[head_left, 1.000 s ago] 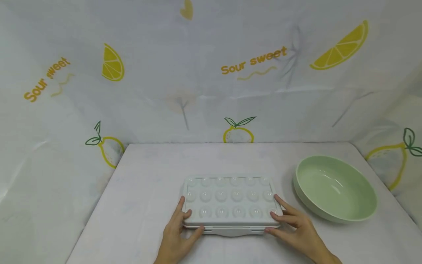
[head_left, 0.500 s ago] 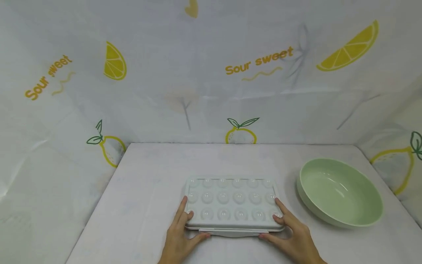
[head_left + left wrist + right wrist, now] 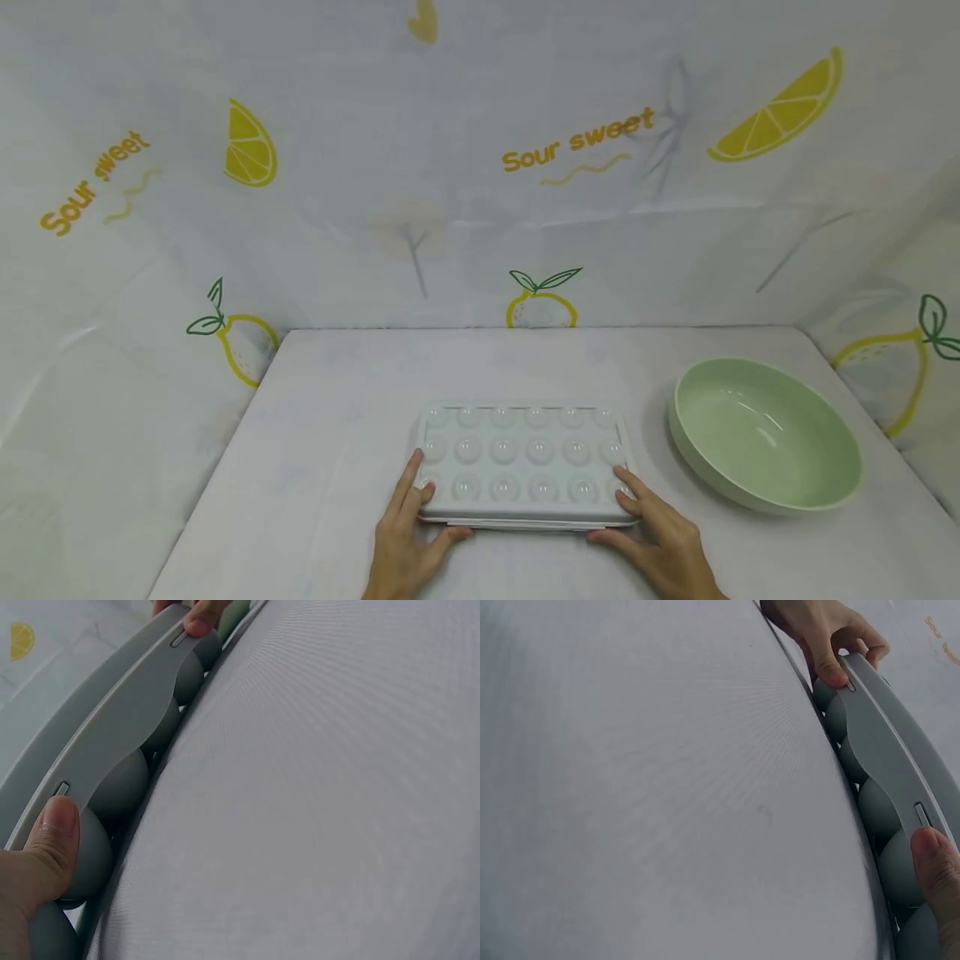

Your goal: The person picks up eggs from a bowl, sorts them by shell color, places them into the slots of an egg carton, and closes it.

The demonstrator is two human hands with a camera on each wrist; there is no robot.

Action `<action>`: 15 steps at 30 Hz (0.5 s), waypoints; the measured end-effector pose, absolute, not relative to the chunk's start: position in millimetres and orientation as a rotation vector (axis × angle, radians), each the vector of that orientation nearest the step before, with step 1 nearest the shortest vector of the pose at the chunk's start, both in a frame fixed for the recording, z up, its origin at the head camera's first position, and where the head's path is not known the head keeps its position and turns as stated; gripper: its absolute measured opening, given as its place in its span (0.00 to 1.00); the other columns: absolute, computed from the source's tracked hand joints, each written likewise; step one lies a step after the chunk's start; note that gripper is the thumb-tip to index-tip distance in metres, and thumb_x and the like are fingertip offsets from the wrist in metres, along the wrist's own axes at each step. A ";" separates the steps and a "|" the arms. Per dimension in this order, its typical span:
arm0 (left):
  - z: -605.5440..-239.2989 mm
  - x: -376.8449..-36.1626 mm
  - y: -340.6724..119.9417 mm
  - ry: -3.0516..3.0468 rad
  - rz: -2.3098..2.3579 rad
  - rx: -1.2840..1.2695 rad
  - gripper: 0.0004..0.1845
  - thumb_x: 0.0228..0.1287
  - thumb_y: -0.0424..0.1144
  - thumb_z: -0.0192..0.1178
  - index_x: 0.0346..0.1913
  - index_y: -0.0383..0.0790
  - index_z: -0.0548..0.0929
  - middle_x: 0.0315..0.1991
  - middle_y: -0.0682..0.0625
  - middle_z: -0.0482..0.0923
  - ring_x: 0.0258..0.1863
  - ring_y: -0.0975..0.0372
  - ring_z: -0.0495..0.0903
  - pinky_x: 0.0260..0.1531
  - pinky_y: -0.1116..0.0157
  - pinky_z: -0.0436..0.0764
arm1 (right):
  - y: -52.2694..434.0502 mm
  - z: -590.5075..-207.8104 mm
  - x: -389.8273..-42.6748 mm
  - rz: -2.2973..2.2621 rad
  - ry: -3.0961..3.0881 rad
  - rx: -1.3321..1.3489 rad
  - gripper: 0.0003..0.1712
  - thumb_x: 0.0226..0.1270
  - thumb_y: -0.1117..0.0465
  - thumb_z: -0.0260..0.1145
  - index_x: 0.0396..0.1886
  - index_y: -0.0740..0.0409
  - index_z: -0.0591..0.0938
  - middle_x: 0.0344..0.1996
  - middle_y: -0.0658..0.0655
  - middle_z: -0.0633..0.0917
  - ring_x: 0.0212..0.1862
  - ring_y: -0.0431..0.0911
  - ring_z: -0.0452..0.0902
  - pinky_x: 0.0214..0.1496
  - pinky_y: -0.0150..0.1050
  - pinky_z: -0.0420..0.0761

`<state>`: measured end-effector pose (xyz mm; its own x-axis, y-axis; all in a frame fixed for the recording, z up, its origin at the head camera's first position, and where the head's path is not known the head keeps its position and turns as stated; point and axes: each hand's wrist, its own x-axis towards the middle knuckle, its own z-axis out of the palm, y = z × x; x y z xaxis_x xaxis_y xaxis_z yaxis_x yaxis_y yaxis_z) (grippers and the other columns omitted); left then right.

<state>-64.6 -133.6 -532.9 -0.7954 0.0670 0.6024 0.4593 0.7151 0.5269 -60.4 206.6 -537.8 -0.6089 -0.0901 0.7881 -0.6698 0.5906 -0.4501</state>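
Note:
A pale grey-green egg box [image 3: 522, 464] lies on the white tabletop, its lid on, with rows of domes across the top. My left hand [image 3: 405, 533] grips its left front corner, fingers along the side and lid edge. My right hand [image 3: 667, 542] holds the right front corner in the same way. On the front flap [image 3: 124, 731], seen in the left wrist view, are two small slots. My left thumb [image 3: 56, 832] presses just below one slot; my right thumb [image 3: 936, 862] is at the other. Rounded cups [image 3: 877, 810] show under the flap.
A large light green bowl [image 3: 772, 442] stands to the right of the egg box, close to my right hand. A white cloth backdrop [image 3: 360, 167] with lemon prints rises behind the table [image 3: 322, 425] and along both sides.
The front flap stuck out toward me earlier and now lies folded down, nearly hidden from the head view. Both thumbs have moved inward along the front; my right fingers shifted slightly on the lid.

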 end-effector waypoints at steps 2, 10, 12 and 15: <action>-533.5 -64.5 -134.0 -2.353 -0.926 -0.406 0.35 0.31 0.51 0.84 0.41 0.35 0.80 0.73 0.36 0.70 0.62 0.40 0.81 0.70 0.86 0.61 | 206.2 -538.0 -60.3 0.984 -2.062 0.605 0.49 0.51 0.36 0.75 0.57 0.76 0.82 0.51 0.58 0.90 0.62 0.26 0.78 0.70 0.17 0.72; -528.2 -68.6 -132.2 -2.454 -0.921 -0.401 0.35 0.38 0.55 0.82 0.44 0.37 0.78 0.75 0.38 0.67 0.64 0.42 0.80 0.67 0.76 0.75 | 207.0 -526.7 -54.8 0.932 -2.232 0.514 0.54 0.42 0.41 0.85 0.66 0.67 0.78 0.42 0.60 0.92 0.62 0.19 0.75 0.72 0.13 0.66; -519.2 -72.1 -133.7 -2.530 -0.892 -0.416 0.33 0.42 0.57 0.81 0.43 0.40 0.77 0.75 0.39 0.68 0.57 0.46 0.86 0.57 0.72 0.86 | 208.4 -518.6 -53.1 0.857 -2.326 0.461 0.52 0.39 0.44 0.87 0.65 0.62 0.80 0.45 0.58 0.91 0.61 0.23 0.77 0.73 0.11 0.61; -497.3 -81.6 -139.2 -2.645 -0.784 -0.419 0.28 0.51 0.59 0.78 0.43 0.44 0.79 0.71 0.40 0.74 0.52 0.49 0.88 0.45 0.61 0.92 | 209.6 -499.3 -55.6 0.721 -2.450 0.376 0.39 0.41 0.45 0.86 0.55 0.53 0.85 0.54 0.57 0.89 0.63 0.44 0.80 0.74 0.25 0.71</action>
